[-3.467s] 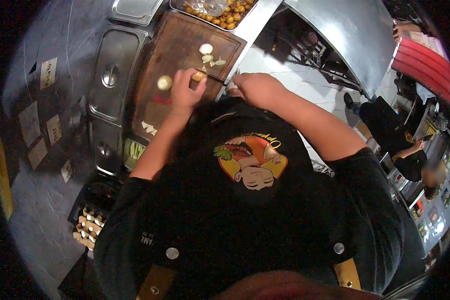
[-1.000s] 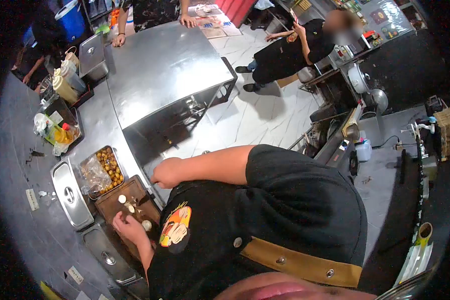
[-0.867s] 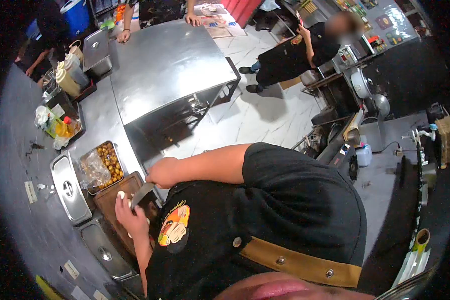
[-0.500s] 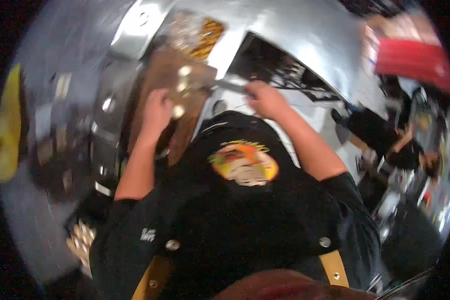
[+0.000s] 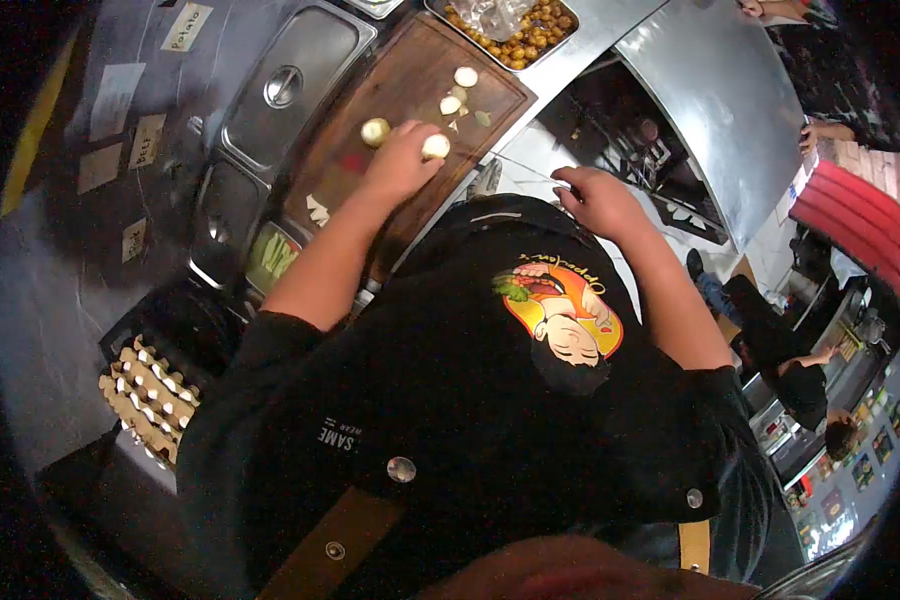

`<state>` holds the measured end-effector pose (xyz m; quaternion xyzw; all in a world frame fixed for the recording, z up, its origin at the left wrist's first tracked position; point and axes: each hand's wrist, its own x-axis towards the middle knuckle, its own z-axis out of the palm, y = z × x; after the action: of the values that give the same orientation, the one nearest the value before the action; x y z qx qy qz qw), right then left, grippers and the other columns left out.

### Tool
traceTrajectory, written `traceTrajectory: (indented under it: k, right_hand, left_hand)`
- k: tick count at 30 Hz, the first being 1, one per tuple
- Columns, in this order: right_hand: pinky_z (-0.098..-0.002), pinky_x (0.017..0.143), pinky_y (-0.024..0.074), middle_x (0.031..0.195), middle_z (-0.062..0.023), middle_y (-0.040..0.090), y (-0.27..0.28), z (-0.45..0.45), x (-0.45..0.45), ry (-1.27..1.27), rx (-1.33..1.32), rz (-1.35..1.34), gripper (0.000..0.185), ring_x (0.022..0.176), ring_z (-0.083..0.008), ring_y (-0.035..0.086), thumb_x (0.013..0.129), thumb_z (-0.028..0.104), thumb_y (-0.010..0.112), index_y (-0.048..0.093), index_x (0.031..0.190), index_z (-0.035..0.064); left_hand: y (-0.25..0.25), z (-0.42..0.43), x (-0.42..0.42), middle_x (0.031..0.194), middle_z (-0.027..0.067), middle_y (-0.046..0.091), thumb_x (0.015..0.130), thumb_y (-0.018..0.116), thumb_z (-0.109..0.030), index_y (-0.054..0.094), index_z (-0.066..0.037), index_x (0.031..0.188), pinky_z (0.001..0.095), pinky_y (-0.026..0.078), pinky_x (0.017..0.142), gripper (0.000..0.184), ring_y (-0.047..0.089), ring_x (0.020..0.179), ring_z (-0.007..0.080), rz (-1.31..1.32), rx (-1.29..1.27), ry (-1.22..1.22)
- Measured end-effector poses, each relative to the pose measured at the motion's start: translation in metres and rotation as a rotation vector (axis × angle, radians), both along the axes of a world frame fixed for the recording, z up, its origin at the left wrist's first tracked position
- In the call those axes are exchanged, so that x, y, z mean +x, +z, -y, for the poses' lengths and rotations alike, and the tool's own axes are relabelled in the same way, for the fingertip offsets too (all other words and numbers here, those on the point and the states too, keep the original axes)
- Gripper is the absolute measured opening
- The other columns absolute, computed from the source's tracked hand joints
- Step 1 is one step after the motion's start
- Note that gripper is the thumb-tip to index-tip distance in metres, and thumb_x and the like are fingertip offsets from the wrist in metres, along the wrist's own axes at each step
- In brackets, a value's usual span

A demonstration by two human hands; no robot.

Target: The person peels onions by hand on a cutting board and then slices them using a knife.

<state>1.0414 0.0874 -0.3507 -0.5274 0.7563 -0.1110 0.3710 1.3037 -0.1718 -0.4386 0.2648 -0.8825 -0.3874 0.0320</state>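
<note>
My left hand [image 5: 402,165] is over the wooden cutting board [image 5: 400,70], its fingers closed on a pale, cut onion [image 5: 435,146]. Beside its fingers sits another onion [image 5: 375,132], greenish with a pale cut face. Pale round pieces [image 5: 465,76] and bits of skin [image 5: 482,118] lie farther up the board, and white scraps [image 5: 316,210] lie near its left edge. My right hand [image 5: 600,200] hangs off the board's right side with curled fingers. The knife in it is barely discernible, apparently edge-on to me.
Lidded steel pans [image 5: 295,85] line the board's left side, by a container of green strips [image 5: 273,255]. A tray of small brown round items [image 5: 530,40] is at the top. Egg cartons [image 5: 150,400] stand lower left. A co-worker [image 5: 780,370] is at the right.
My view has turned and become sharper. My left hand has gone from beside the pale pieces to gripping an onion. My right hand, with the knife, has moved away from the board.
</note>
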Motion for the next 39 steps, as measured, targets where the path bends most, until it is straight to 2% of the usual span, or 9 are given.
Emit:
traceTrajectory:
  k: [4, 10, 13, 15, 19, 24, 30, 36, 39]
  right_hand:
    - [-0.0545, 0.083, 0.0556, 0.101, -0.0233, 0.073, 0.000, 0.023, 0.005, 0.133, 0.013, -0.049, 0.023, 0.096, -0.0452, 0.071, 0.100, 0.023, 0.064, 0.069, 0.115, 0.0068]
    - [-0.0580, 0.081, 0.0544, 0.099, -0.0234, 0.073, 0.022, 0.054, 0.021, 0.190, 0.115, -0.136, 0.016, 0.095, -0.0463, 0.070, 0.100, 0.021, 0.061, 0.066, 0.107, 0.0077]
    - [-0.0584, 0.080, 0.0548, 0.097, -0.0234, 0.073, 0.024, 0.058, 0.022, 0.199, 0.150, -0.141, 0.016, 0.094, -0.0463, 0.071, 0.100, 0.021, 0.061, 0.066, 0.107, 0.0078]
    - [-0.0573, 0.080, 0.0567, 0.099, -0.0220, 0.074, 0.027, 0.059, 0.023, 0.217, 0.171, -0.172, 0.018, 0.095, -0.0442, 0.073, 0.099, 0.020, 0.060, 0.068, 0.111, 0.0099]
    - [-0.0560, 0.080, 0.0596, 0.101, -0.0203, 0.076, 0.027, 0.059, 0.026, 0.249, 0.212, -0.234, 0.024, 0.096, -0.0418, 0.075, 0.099, 0.019, 0.056, 0.070, 0.117, 0.0123]
    - [-0.0566, 0.079, 0.0601, 0.102, -0.0204, 0.076, 0.030, 0.064, 0.031, 0.259, 0.192, -0.234, 0.025, 0.095, -0.0420, 0.075, 0.099, 0.019, 0.056, 0.070, 0.119, 0.0115]
    - [-0.0569, 0.080, 0.0600, 0.104, -0.0210, 0.076, 0.030, 0.071, 0.036, 0.278, 0.192, -0.244, 0.027, 0.095, -0.0428, 0.075, 0.100, 0.019, 0.057, 0.069, 0.122, 0.0109]
    - [-0.0563, 0.081, 0.0602, 0.104, -0.0214, 0.076, 0.030, 0.066, 0.028, 0.263, 0.193, -0.229, 0.027, 0.096, -0.0432, 0.075, 0.100, 0.018, 0.058, 0.069, 0.123, 0.0107]
    - [-0.0561, 0.083, 0.0602, 0.105, -0.0215, 0.076, 0.028, 0.066, 0.026, 0.271, 0.201, -0.224, 0.028, 0.098, -0.0432, 0.075, 0.099, 0.018, 0.058, 0.069, 0.124, 0.0108]
  left_hand:
    - [0.002, 0.015, 0.005, 0.125, 0.0173, 0.066, 0.083, 0.086, -0.018, 0.069, -0.007, 0.127, 0.0483, 0.051, 0.104, 0.049, 0.062, 0.122, 0.0407, -0.022, 0.022, -0.090]
    - [0.025, 0.023, -0.002, 0.125, 0.0161, 0.066, 0.082, 0.088, -0.021, 0.068, -0.008, 0.128, 0.0495, 0.052, 0.101, 0.052, 0.063, 0.121, 0.0399, 0.133, 0.081, -0.167]
    - [0.011, 0.020, -0.004, 0.124, 0.0157, 0.066, 0.082, 0.088, -0.023, 0.069, -0.008, 0.127, 0.0501, 0.052, 0.101, 0.052, 0.063, 0.119, 0.0402, 0.181, 0.038, -0.092]
    - [0.008, 0.016, -0.004, 0.124, 0.0138, 0.066, 0.083, 0.087, -0.023, 0.070, -0.009, 0.125, 0.0491, 0.052, 0.102, 0.048, 0.062, 0.120, 0.0397, 0.051, -0.025, -0.041]
    - [0.013, 0.024, -0.001, 0.125, 0.0118, 0.067, 0.083, 0.084, -0.020, 0.071, -0.011, 0.126, 0.0479, 0.052, 0.103, 0.047, 0.061, 0.122, 0.0381, -0.040, -0.053, -0.157]
    - [0.007, 0.033, -0.005, 0.123, 0.0097, 0.068, 0.082, 0.080, -0.013, 0.073, -0.014, 0.129, 0.0468, 0.051, 0.105, 0.048, 0.060, 0.122, 0.0360, 0.034, -0.068, -0.258]
    - [0.009, 0.038, -0.009, 0.119, 0.0071, 0.071, 0.082, 0.083, -0.016, 0.075, -0.014, 0.126, 0.0460, 0.052, 0.105, 0.045, 0.060, 0.121, 0.0342, 0.072, -0.105, -0.314]
    - [0.040, 0.030, -0.021, 0.119, 0.0044, 0.072, 0.081, 0.085, -0.018, 0.076, -0.014, 0.122, 0.0447, 0.052, 0.104, 0.042, 0.062, 0.119, 0.0328, 0.166, -0.087, -0.282]
    - [0.039, 0.030, -0.022, 0.118, 0.0035, 0.073, 0.081, 0.085, -0.019, 0.077, -0.014, 0.119, 0.0445, 0.052, 0.103, 0.039, 0.062, 0.118, 0.0324, 0.135, -0.116, -0.296]
